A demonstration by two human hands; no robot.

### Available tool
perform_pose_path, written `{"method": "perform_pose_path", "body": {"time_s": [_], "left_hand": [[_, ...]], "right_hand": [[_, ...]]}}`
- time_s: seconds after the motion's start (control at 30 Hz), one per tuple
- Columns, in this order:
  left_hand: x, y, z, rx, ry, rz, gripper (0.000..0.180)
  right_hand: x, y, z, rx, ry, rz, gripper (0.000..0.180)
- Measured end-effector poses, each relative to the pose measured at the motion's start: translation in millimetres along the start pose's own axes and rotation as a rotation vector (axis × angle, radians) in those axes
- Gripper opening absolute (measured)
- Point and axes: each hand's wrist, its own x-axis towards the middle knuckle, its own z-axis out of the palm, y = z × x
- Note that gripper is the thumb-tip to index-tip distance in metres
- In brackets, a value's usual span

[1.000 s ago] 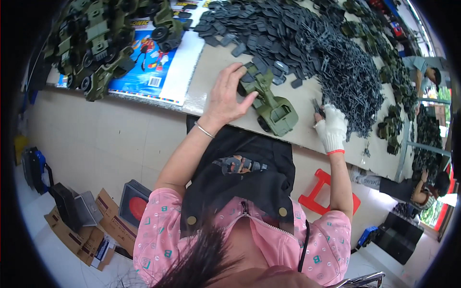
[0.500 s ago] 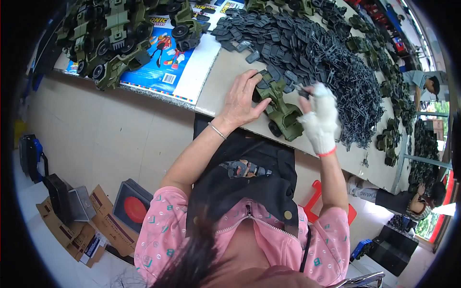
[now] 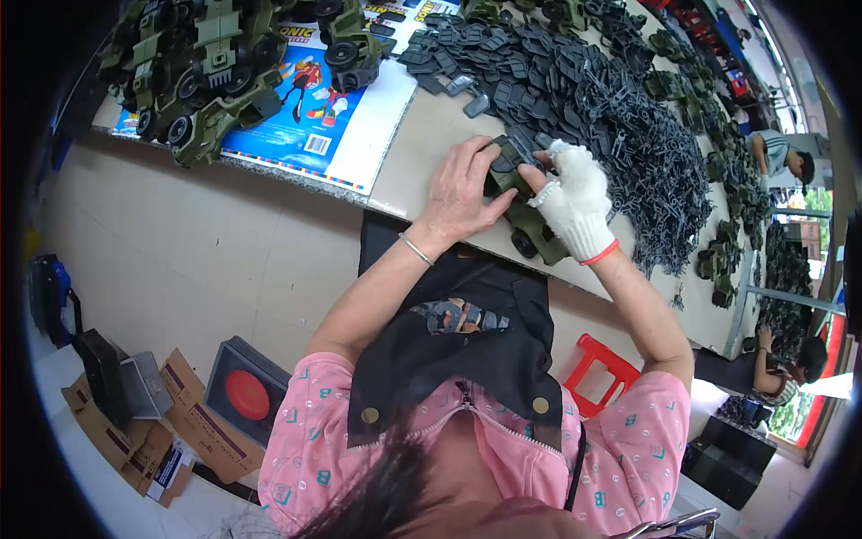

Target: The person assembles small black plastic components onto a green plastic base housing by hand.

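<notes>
A green toy jeep with black wheels lies at the table's near edge. My bare left hand is closed around its left side, thumb and fingers on the body. My right hand, in a white glove with bare fingertips, leans over the jeep with its fingers closed against the upper part. Whatever those fingertips pinch is hidden. Beyond my hands spreads a heap of flat dark grey plastic parts, which runs into a pile of thin dark hook-like pieces on the right.
Several green toy jeeps stand stacked at the far left, partly on a blue printed sheet. More green vehicles line the right side. Below are a red stool, a grey bin and cardboard. Other people work at far right.
My right hand has moved left and down onto the jeep, covering more of it. My left hand keeps its hold, shifted slightly right with the jeep.
</notes>
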Motion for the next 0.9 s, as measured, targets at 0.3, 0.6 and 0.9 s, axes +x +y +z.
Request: {"method": "perform_pose_path", "body": {"time_s": [0.3, 0.6, 0.9], "left_hand": [[-3.9, -6.6, 3.6, -0.207, -0.083, -0.135, 0.067], [2.4, -2.3, 3.8, -0.286, -0.089, -0.195, 0.048], [17.0, -6.0, -2.5, -0.197, -0.048, -0.223, 0.067]], "right_hand": [[60.1, -21.9, 4.5, -0.201, -0.278, -0.369, 0.043], [68.8, -16.5, 10.3, 0.044, -0.425, -0.446, 0.063], [84.1, -24.5, 3.0, -0.019, -0.433, -0.605, 0.068]]}}
